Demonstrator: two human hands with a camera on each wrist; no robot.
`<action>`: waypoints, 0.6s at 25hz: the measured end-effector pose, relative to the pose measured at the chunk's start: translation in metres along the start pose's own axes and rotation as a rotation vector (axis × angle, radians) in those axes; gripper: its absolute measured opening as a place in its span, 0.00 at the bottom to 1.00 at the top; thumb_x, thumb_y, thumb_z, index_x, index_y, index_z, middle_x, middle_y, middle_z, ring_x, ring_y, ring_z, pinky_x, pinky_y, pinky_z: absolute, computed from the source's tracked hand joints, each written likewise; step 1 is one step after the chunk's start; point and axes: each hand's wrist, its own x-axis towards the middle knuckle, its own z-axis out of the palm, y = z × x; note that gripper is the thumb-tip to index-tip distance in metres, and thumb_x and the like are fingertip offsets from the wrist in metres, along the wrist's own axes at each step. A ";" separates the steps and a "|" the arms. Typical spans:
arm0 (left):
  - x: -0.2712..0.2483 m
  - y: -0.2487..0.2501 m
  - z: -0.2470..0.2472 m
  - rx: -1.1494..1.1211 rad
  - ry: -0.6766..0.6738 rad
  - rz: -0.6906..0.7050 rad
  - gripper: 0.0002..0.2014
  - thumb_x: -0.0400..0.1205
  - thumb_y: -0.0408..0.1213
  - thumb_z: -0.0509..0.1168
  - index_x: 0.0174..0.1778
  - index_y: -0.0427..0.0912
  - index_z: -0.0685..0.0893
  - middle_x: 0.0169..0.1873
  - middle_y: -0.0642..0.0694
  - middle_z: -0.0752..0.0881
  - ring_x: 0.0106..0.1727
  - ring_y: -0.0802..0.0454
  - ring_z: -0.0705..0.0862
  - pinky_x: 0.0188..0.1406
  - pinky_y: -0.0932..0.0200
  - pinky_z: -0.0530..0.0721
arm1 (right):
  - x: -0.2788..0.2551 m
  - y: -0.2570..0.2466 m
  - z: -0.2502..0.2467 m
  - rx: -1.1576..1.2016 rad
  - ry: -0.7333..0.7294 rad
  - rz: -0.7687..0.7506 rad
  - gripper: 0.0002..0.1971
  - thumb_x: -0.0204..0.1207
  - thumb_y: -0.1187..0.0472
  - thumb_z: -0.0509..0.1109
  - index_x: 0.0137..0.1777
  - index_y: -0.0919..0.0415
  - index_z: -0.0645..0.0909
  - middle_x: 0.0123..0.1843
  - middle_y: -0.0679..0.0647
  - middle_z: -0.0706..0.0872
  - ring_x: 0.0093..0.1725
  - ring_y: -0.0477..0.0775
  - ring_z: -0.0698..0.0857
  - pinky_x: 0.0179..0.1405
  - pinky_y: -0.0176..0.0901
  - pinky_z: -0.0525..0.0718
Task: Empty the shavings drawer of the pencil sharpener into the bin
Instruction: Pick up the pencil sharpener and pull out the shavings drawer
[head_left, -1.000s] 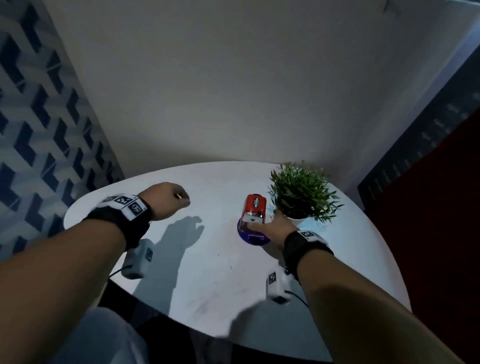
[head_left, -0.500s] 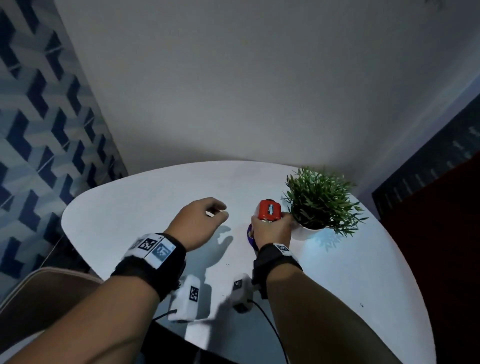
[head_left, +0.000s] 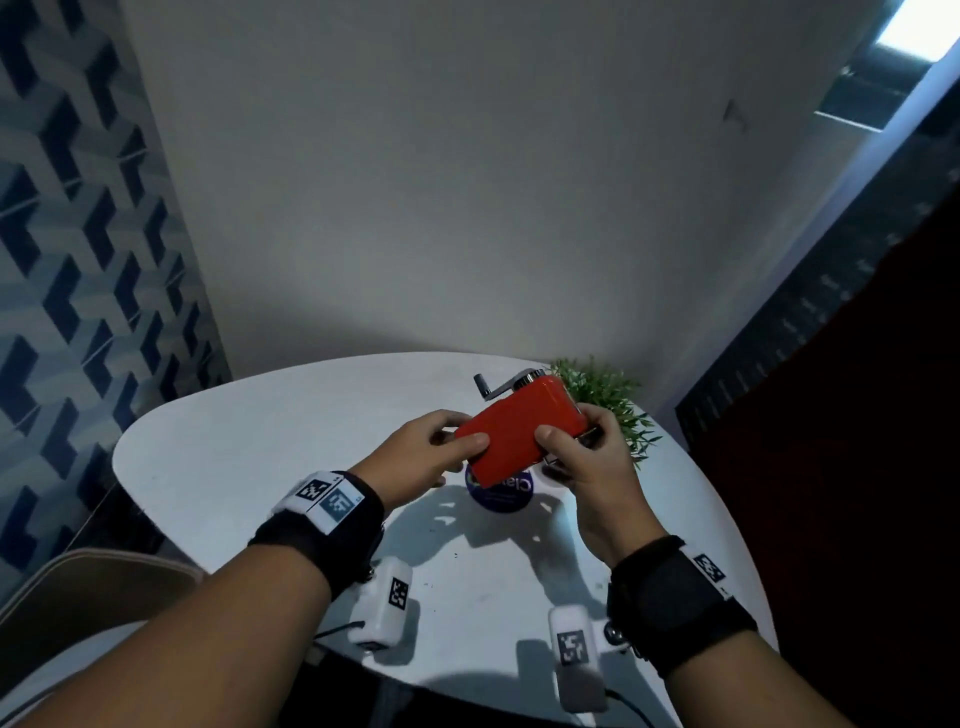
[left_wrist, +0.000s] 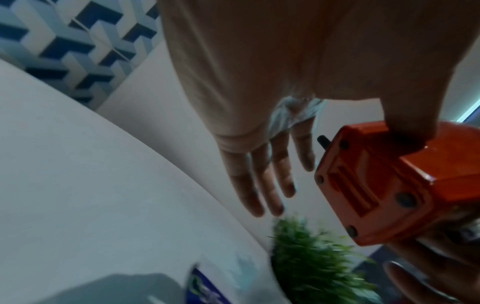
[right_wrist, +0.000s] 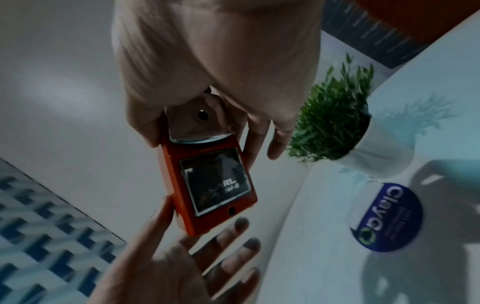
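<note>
A: Item, red pencil sharpener (head_left: 519, 434): where?

B: Lifted above the white table (head_left: 270, 441), held between both hands. Shavings drawer (right_wrist: 217, 182) not yet pulled out; no bin in view. Task barely begun.

A: Hands?

B: Right hand (head_left: 589, 462) curled round the chrome front end. Left hand (head_left: 423, 457): thumb pressed on the near edge, fingers extended beneath, loosely clasping.

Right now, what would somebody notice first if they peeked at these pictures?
First, the bright red pencil sharpener, lifted above the white table and held between both hands: the left hand pinches its near end, the right hand grips the other. Then the green plant just behind it, and a round blue sticker on the table underneath.
</note>
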 end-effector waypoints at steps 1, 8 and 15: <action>-0.013 0.009 0.008 -0.096 -0.031 0.033 0.22 0.83 0.51 0.73 0.72 0.50 0.83 0.62 0.41 0.91 0.60 0.44 0.92 0.57 0.51 0.90 | -0.015 -0.012 -0.004 0.020 -0.002 -0.018 0.28 0.65 0.57 0.82 0.65 0.53 0.79 0.59 0.57 0.89 0.50 0.56 0.89 0.45 0.47 0.86; -0.078 0.045 0.054 -0.476 -0.016 0.239 0.29 0.72 0.44 0.80 0.70 0.44 0.85 0.64 0.32 0.91 0.59 0.33 0.93 0.64 0.33 0.88 | -0.092 -0.055 -0.018 0.086 -0.037 -0.140 0.23 0.68 0.53 0.83 0.62 0.49 0.83 0.54 0.53 0.93 0.47 0.54 0.91 0.50 0.51 0.86; -0.106 0.050 0.074 -0.549 0.128 0.304 0.28 0.76 0.38 0.77 0.72 0.38 0.80 0.67 0.30 0.89 0.59 0.33 0.90 0.64 0.33 0.87 | -0.114 -0.023 -0.031 0.059 -0.183 -0.168 0.31 0.68 0.57 0.86 0.73 0.52 0.84 0.66 0.52 0.96 0.63 0.49 0.96 0.52 0.38 0.92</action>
